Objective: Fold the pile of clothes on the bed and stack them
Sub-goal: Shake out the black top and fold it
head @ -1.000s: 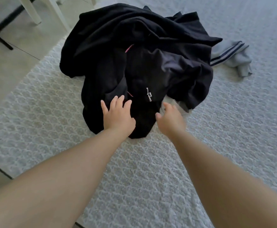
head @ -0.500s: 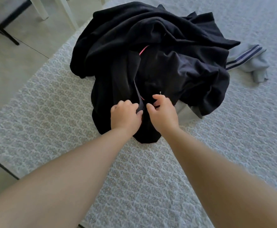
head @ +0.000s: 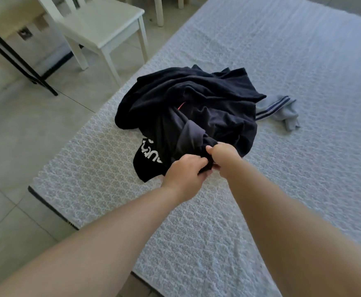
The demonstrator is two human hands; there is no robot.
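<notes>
A crumpled pile of black clothes [head: 196, 103] lies near the left edge of the bed [head: 303, 61]. A dark grey-black garment [head: 190, 133] rises out of the pile toward me. My left hand [head: 186, 172] and my right hand [head: 223, 157] both grip its bunched near end, fingers curled round the cloth, close together. A black piece with white lettering [head: 149, 153] lies flat at the pile's near left. A light grey garment with dark stripes [head: 280, 110] lies to the pile's right, partly under it.
The bed carries a pale patterned cover; its corner edge [head: 46, 202] is near left, with tiled floor beyond. A white chair [head: 102, 28] and a black-legged table [head: 14, 56] stand on the floor at upper left.
Both hands went from reaching over the pile to gripping one garment and pulling it toward me. The view has drawn back, and the white-lettered piece now shows.
</notes>
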